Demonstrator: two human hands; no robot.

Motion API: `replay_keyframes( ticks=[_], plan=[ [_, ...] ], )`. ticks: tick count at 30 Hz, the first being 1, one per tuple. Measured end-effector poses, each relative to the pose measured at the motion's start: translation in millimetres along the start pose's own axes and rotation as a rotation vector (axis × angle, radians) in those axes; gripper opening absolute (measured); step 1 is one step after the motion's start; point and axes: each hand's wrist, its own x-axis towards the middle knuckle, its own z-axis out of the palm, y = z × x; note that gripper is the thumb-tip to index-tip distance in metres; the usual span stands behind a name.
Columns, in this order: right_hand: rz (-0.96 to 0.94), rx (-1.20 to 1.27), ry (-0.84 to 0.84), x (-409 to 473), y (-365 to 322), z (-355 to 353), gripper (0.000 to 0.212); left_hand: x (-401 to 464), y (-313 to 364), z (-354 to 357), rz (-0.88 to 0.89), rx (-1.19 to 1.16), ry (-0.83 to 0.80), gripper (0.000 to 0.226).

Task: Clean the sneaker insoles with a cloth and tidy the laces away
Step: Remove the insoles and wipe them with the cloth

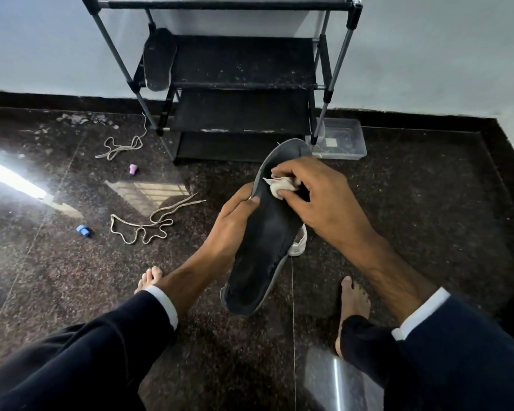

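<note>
A dark grey insole (267, 232) is held in the air above the speckled dark floor (413, 221), its broad toe end pointing toward the shoe rack (244, 93) and its scuffed heel end nearest the person. The left hand (235, 221) grips its left edge, thumb curled over the top. The right hand (315, 197) pinches a crumpled white cloth (281, 186) against the insole's upper half. A second insole (159, 60) leans at the left end of a middle rack shelf. Two pale laces (143, 229) (122, 145) lie loose on the floor to the left, well apart from the hands. A clear plastic box (341, 140) sits by the rack's right leg, near the wall.
</note>
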Motion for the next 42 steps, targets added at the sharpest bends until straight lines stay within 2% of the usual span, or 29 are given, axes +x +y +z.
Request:
replay_keyframes(
  ticks=[4, 6, 9, 12, 15, 18, 20, 23, 25, 28, 34, 36, 40, 42],
  plan=[
    [-0.031, 0.057, 0.037, -1.9, -2.8, 9.4, 0.018, -0.6, -0.9, 0.2, 0.041, 0.115, -0.154, 0.061],
    [-0.069, 0.107, -0.028, -4.5, -6.6, 14.5, 0.016, -1.4, -1.3, 0.3, 0.05, 0.141, -0.178, 0.062],
    [-0.156, -0.005, -0.099, -7.2, -11.0, 19.5, 0.015, -2.1, -0.3, 1.3, 0.043, 0.134, -0.174, 0.058],
    [-0.142, -0.082, 0.034, -1.0, -5.1, 9.4, 0.01, -2.6, -1.5, 2.8, 0.032, 0.14, -0.204, 0.066],
    [-0.048, -0.101, 0.195, 4.9, 9.0, -5.0, 0.011, -7.9, -6.2, 8.1, -0.005, 0.154, -0.266, 0.069],
    [0.03, -0.079, 0.259, 4.8, 15.1, -9.2, 0.014, -11.7, -8.6, 14.0, -0.021, 0.128, -0.29, 0.069],
    [0.002, -0.013, 0.205, 3.3, 9.0, -5.6, 0.013, -9.3, -6.6, 11.9, -0.026, 0.089, -0.261, 0.069],
    [-0.102, 0.085, -0.02, -0.3, -2.0, 6.9, 0.011, -5.5, -2.7, 2.5, -0.038, 0.047, -0.201, 0.074],
    [-0.154, 0.048, -0.132, -1.5, -3.5, 12.1, 0.011, -4.6, -2.2, -0.5, -0.027, 0.056, -0.205, 0.077],
    [-0.147, -0.011, -0.046, 2.0, 4.3, 6.0, 0.009, -3.9, -2.0, 1.6, -0.015, 0.043, -0.241, 0.079],
    [0.029, -0.074, 0.232, 4.9, 25.5, -16.3, 0.013, -8.4, -8.6, 6.8, -0.001, 0.059, -0.288, 0.085],
    [0.036, -0.04, 0.217, 4.0, 19.8, -14.4, 0.016, -8.3, -9.7, 6.2, -0.028, 0.054, -0.239, 0.083],
    [-0.077, 0.045, 0.029, 1.2, 0.6, 1.4, 0.017, -5.4, -10.2, 3.4, -0.036, 0.002, -0.098, 0.059],
    [-0.124, 0.068, -0.047, -0.2, -2.4, 8.1, 0.018, -4.6, -9.3, 3.2, -0.007, 0.05, -0.098, 0.061]
  ],
)
